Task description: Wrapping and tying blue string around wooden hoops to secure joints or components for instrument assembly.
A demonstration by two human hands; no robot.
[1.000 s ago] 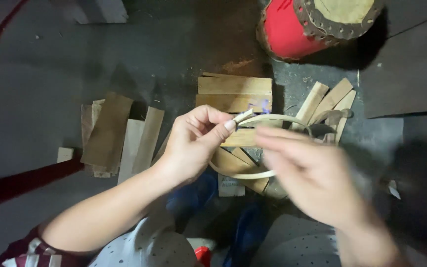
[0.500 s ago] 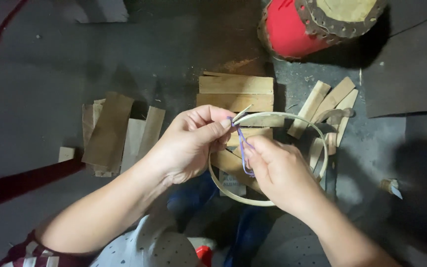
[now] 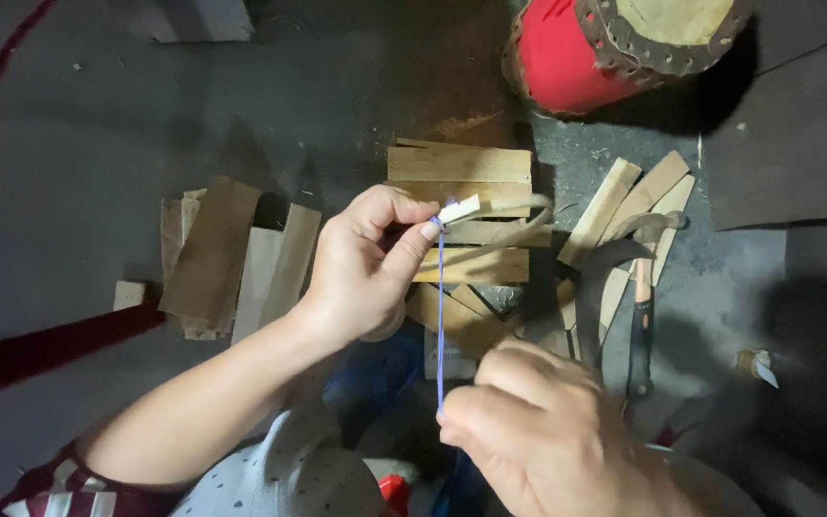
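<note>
My left hand (image 3: 361, 268) pinches the overlapping ends of a thin bamboo strip bent into a hoop (image 3: 504, 230), thumb and forefinger closed near its pale tip. A blue string (image 3: 440, 316) is wrapped at that joint and runs straight down, taut, to my right hand (image 3: 538, 436), which grips its lower end in a closed fist near the bottom of the view. The far side of the hoop curves to the right over the wood pieces.
Flat wooden slats lie on the dark floor: a stack to the left (image 3: 227, 258), boards in the middle (image 3: 461, 168), more at the right (image 3: 624, 201). A hammer (image 3: 641, 316) and a curved dark blade (image 3: 597, 278) lie at the right. A red drum (image 3: 614, 43) stands at the top.
My right hand has moved down and toward me from the hoop's joint, drawing the blue string out long and tight. The left hand keeps its pinch on the hoop.
</note>
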